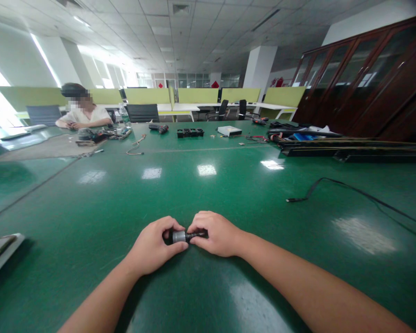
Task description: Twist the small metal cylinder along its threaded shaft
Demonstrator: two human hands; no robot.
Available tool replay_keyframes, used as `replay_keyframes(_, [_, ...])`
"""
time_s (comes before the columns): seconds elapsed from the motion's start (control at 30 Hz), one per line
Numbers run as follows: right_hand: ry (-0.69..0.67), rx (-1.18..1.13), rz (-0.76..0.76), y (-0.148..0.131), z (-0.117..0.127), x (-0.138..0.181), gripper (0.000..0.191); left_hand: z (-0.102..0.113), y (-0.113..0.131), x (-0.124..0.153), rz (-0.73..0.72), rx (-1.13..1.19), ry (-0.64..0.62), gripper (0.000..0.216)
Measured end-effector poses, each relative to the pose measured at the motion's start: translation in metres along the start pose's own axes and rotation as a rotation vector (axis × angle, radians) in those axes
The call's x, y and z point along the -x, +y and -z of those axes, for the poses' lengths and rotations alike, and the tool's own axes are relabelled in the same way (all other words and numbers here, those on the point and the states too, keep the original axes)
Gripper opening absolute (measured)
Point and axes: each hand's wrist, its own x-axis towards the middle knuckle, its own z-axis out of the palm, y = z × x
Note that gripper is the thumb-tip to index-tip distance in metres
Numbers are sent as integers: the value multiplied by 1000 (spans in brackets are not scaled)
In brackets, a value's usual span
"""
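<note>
At the lower middle of the view, the left hand (152,248) curls around a small metal cylinder (179,237), thumb on the near side and fingers over the far side. The right hand (220,235) is closed to a narrow pinch on a dark ridged rod (193,235), which lies in line with the cylinder. Both pieces sit low over the green table (208,196), between the hands.

As far as it can be judged, the handling is under way: rod and cylinder are lined up end to end, and neither has been let go. Whether they are fully joined, partly joined or merely touching cannot be told, so how much is left stays open.

Fingers cover the cylinder's left end and much of the rod. Whether the pieces touch the tabletop is also unclear.

Farther out, to the right, a black cable (348,186) runs out of view. At the left edge, a pale-rimmed object (7,253) is cut off and hard to identify. Across the table are a power drill (159,128), a black case (190,133) and a white box (229,131). Beyond some jumbled parts (104,134), too small to sort out, sits another person (86,114).
</note>
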Motion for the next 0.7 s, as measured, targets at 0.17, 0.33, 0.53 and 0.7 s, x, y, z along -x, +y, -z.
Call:
replay_keyframes(0.17, [1,-4,-2,-1,1,0,12,0,-1,0,-1,-8,9,21])
replay_keyframes(0.33, [1,-13,-16,-1,2,1,12,0,0,1,-4,0,6,21])
replay_keyframes(0.53, [5,4,-17,-1,3,1,11,1,1,0,0,-5,5,21])
replay_keyframes(0.7, [9,-3,-18,-1,3,1,12,1,1,1,-1,7,5,20])
